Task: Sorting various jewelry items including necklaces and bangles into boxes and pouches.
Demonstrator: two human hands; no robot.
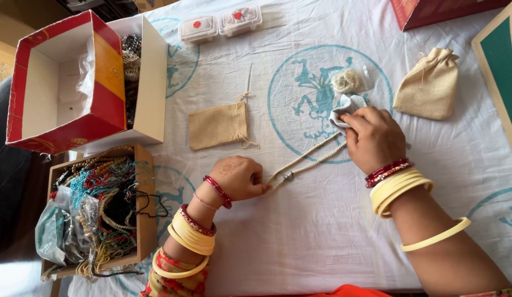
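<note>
2 hands stretch a cream bead necklace (308, 159) across the white cloth (322, 231): left hand (237, 177) pinching one end, right hand (373, 137) clamping a wiping rag (344, 107) around it. Pulling harder could snap the string.

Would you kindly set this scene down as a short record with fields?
Surface: white cloth with blue printed circles
Left hand: pinches one end of a cream beaded necklace flat on the cloth
Right hand: presses a small pale cloth onto the necklace's other end
Nearby: flat tan burlap pouch; filled tan burlap pouch; wooden box of mixed bead strings; red-and-white open cardboard box
</note>
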